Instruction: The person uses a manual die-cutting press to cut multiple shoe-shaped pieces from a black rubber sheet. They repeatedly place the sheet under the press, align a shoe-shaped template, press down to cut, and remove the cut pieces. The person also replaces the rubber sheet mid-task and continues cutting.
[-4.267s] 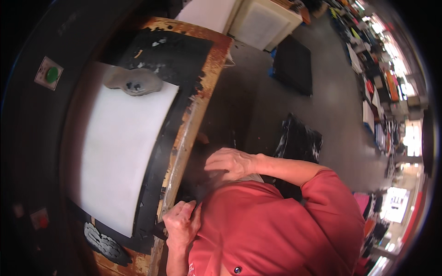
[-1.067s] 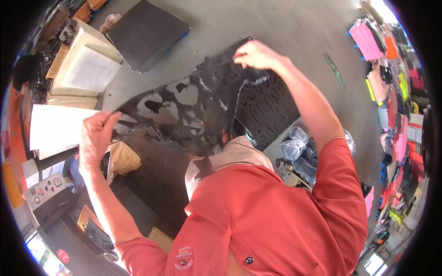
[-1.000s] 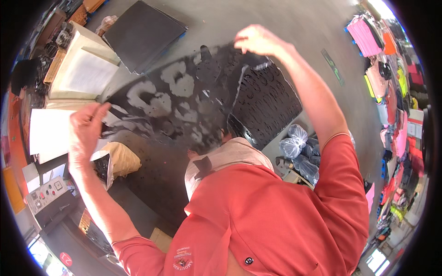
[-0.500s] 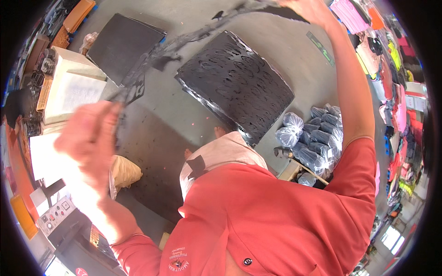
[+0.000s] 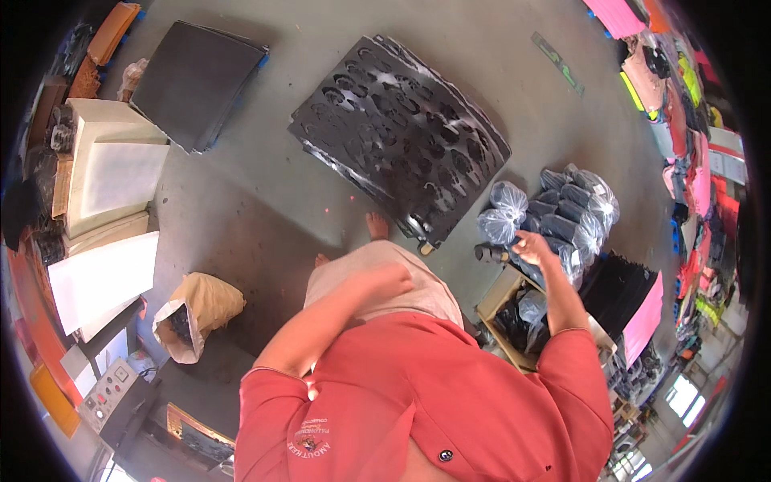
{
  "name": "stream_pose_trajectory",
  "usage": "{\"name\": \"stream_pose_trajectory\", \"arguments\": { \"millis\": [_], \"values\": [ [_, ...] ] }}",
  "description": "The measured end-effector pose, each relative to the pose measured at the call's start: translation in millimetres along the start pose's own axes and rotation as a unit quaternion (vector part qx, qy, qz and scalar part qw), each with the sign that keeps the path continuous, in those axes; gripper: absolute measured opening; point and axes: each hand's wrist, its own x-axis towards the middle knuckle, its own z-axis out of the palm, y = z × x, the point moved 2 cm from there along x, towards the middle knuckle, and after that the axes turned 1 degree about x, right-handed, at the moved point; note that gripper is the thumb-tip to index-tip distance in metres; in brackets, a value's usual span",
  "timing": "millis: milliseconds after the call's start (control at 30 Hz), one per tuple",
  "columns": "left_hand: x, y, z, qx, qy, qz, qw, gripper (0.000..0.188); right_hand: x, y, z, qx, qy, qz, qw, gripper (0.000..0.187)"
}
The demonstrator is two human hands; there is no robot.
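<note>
You are standing on a grey concrete floor [image 5: 305, 193] that fills most of the view, with racks of bright pink, yellow and orange goods curving along the far right edge. On that floor, ahead of you and a little right of centre, lies the stack of black sheets punched with rows of oval cut-outs [image 5: 399, 136], flat and resting apart from both your hands. Farther left sits a plain dark square panel [image 5: 197, 83], and along the left side stand stacked white sheets [image 5: 104, 277] on a work table. Near you on the left is a tan sack with its mouth open [image 5: 197, 309]. On the right, clear plastic bags stuffed with dark pieces [image 5: 558, 213] are heaped beside an open cardboard box [image 5: 514, 321].

Your right hand [image 5: 534, 247] is stretched out to the right, fingers loosely spread and gripping nothing, hovering just over the plastic bags. Your left arm is bent across your front; your left hand [image 5: 393, 279] is blurred against your light trousers, so you cannot tell whether it is closed or spread.
</note>
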Motion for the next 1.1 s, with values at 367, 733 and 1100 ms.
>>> {"name": "stream_pose_trajectory", "arguments": {
  "millis": [367,733,1100],
  "values": [
    [-100,-103,-62,-0.090,0.248,-0.147,0.953,0.042,31,-260,126,0.068,0.010,-0.138,0.988,0.050],
    [-222,-303,-155,-0.235,0.344,-0.188,0.889,0.044,114,-476,87,0.136,0.059,-0.064,0.987,0.041],
    [-389,-505,-286,-0.278,0.517,-0.327,0.741,0.029,154,-645,67,0.025,-0.036,-0.142,0.989,0.039]
  ]
}}
